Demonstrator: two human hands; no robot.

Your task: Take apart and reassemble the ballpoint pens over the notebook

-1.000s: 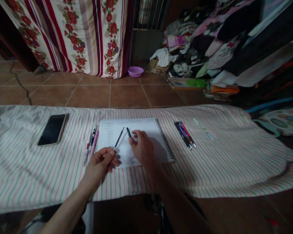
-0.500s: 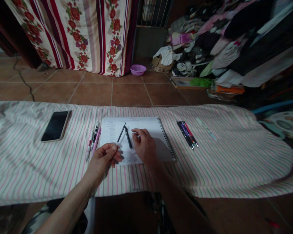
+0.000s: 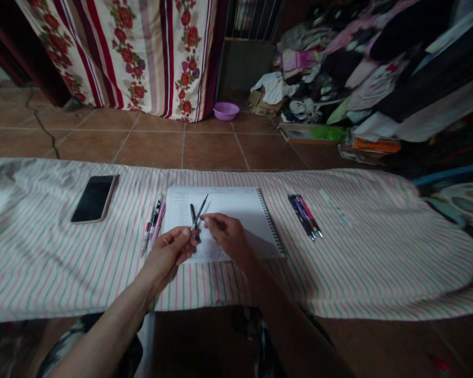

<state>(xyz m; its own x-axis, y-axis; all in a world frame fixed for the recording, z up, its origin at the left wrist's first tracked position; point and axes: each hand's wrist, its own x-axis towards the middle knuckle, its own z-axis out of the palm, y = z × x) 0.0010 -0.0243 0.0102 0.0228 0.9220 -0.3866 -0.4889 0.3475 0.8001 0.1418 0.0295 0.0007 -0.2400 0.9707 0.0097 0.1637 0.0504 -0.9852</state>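
Note:
My left hand point(image 3: 176, 245) pinches a thin pen refill point(image 3: 201, 209) between thumb and fingertips over the notebook. The refill slants up to the right, its dark narrow end pointing away from me. Just right of it is my right hand point(image 3: 227, 232), its fingers bent and slightly apart, the fingertips close to the refill; I see nothing held in them. A black pen barrel point(image 3: 193, 212) lies on the page behind the refill, partly covered by it and my left fingers. Beneath both hands lies the open spiral notebook point(image 3: 236, 197), with printed or written lines at its left.
Several pens point(image 3: 156, 220) lie left of the notebook, and more pens point(image 3: 304, 216) lie to its right, beside a pale pen-like stick point(image 3: 336, 207). A phone point(image 3: 94, 199) rests farther left on the striped cloth point(image 3: 378, 252). Beyond are a purple basin point(image 3: 226, 111) and piled clothes.
My right hand has moved left, closer to the refill in my left hand. The black barrel now appears behind the refill instead of right of it. The view has shifted slightly.

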